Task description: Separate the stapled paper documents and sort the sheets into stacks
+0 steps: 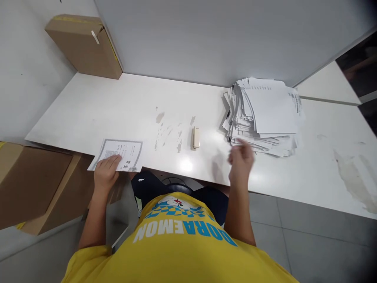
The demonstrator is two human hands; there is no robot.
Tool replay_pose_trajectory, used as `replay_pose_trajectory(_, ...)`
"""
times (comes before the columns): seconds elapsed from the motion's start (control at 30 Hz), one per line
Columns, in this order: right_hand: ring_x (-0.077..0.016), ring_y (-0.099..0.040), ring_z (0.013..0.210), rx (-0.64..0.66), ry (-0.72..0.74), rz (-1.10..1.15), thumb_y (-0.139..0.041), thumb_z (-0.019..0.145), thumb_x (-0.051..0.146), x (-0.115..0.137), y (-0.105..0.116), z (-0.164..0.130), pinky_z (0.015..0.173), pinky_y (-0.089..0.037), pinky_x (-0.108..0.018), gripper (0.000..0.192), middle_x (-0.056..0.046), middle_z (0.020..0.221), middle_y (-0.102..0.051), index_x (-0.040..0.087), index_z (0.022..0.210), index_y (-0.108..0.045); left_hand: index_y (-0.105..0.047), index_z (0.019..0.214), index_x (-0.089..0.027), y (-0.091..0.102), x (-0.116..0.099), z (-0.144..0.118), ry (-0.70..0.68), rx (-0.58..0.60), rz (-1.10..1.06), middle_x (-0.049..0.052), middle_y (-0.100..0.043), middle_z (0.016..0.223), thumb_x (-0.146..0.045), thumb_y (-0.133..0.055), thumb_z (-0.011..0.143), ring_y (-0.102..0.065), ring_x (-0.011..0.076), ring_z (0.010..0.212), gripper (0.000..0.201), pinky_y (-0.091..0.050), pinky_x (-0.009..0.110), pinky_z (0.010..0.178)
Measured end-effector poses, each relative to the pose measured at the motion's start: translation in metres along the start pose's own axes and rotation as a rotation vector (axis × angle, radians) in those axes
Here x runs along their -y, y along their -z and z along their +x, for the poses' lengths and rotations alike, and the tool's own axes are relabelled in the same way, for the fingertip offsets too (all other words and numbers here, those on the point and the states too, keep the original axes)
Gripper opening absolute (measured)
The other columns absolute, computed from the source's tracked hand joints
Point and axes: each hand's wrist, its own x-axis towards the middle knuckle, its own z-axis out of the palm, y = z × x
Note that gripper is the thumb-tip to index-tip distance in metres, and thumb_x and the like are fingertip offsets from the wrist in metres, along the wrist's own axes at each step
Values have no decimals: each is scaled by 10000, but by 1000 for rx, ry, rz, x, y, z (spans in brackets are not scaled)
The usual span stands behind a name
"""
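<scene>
A small cream stapler [196, 138] sits on the white counter [132, 106]. Left of the stapler, a printed sheet [133, 152] with a patterned border juts over the near edge; the person's left hand [107, 169] rests its fingers on it, though I can't tell whether the thumb clamps below. Right of the stapler, the right hand [242, 159] blurs near a thick paper stack [273, 110], fingers seemingly curled; whether it grips anything I can't tell. Well left of and behind the stapler stands a cardboard box [82, 51].

"DORAEMON" — yellow shirt [182, 255], "营业" — bordered sheet [134, 152]
</scene>
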Motion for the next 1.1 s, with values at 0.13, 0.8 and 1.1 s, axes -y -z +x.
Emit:
replay_pose_trajectory(0.13, -202, -666, 854, 817, -341, 221, -614, 858, 557, -2, -36, -39, 683, -542, -308, 493, -107, 1069, -708, 213, 1210, -635, -659, 1254, -233, -20, -50, -7, 11, -286, -82, 132, -734, 1190, -288, -529, 918, -679, 319, 1139, 365, -458, 467, 974)
replay_pose_trajectory(0.8, -248, -710, 1011, 39, 599, -105, -566, 938, 426, -10, 32, -17, 907, -566, -413, 268, -70, 1062, -768, 281, 1089, -733, -290, 1525, -244, -88, -178, 118, -186, -329, -883, 164, -534, 1401, -474, -633, 883, -524, 307, 1327, 764, -385, 516, 1134)
replay_pose_trajectory(1.1, -296, -698, 954, 107, -26, 158, -702, 715, 580, -43, 14, -12, 844, -555, -424, 430, -90, 945, -765, 196, 909, -707, -621, 1006, -175, -97, -192, 115, 196, -32, -896, 73, -693, 887, -554, -617, 839, -687, 233, 826, 415, -573, 347, 718)
